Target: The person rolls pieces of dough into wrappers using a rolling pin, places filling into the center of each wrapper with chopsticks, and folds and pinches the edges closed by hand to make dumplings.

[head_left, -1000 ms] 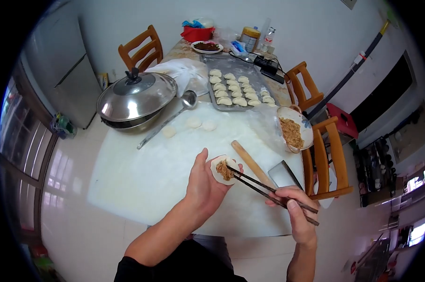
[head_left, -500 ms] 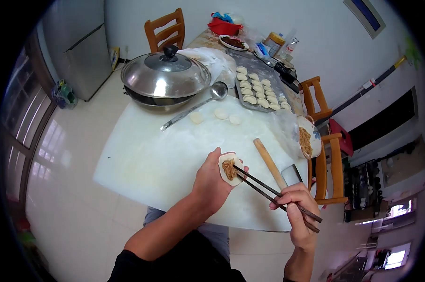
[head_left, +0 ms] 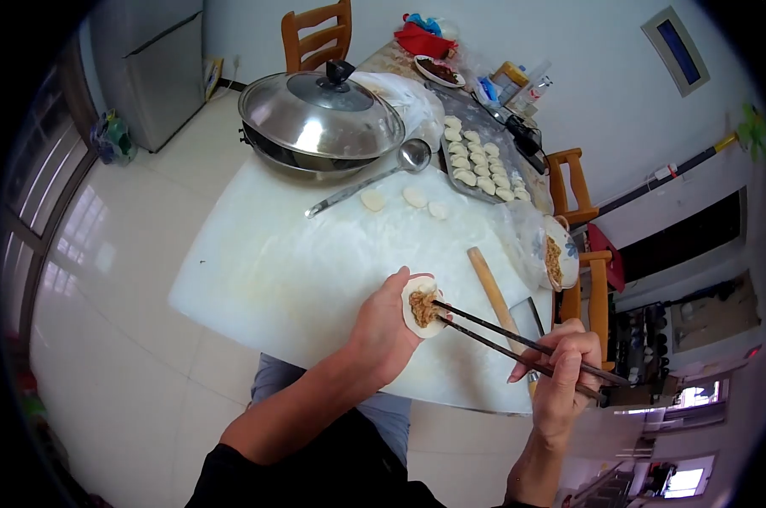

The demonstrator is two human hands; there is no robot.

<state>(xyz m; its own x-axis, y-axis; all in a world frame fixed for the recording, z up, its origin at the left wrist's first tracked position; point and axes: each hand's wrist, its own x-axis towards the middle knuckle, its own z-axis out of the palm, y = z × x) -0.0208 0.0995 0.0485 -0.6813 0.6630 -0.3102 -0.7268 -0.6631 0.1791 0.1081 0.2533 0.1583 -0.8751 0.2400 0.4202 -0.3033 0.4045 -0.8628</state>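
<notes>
On my left hand (head_left: 384, 332) lies a round dough wrapper (head_left: 418, 328), cupped by the fingers, with a heap of brown meat filling (head_left: 422, 308) on it. My right hand (head_left: 562, 372) grips a pair of dark chopsticks (head_left: 518, 341), whose tips touch the right side of the filling. A wooden rolling pin (head_left: 492, 289) lies on the white board (head_left: 256, 279), between my hands and the bowl of filling (head_left: 569, 269). Three loose wrappers (head_left: 414, 196) lie farther back on the board.
A lidded wok (head_left: 315, 118) and a metal ladle (head_left: 370, 180) are at the back left. Behind the board, a metal tray (head_left: 459, 106) holds several folded dumplings (head_left: 484, 169). Wooden chairs (head_left: 599, 296) stand at the right. A metal-edged scraper (head_left: 536, 315) lies near the rolling pin.
The camera view has turned, shifting the table's objects up and right. My right hand and the chopsticks have drawn slightly right, away from the wrapper's middle. My left hand still holds the wrapper.
</notes>
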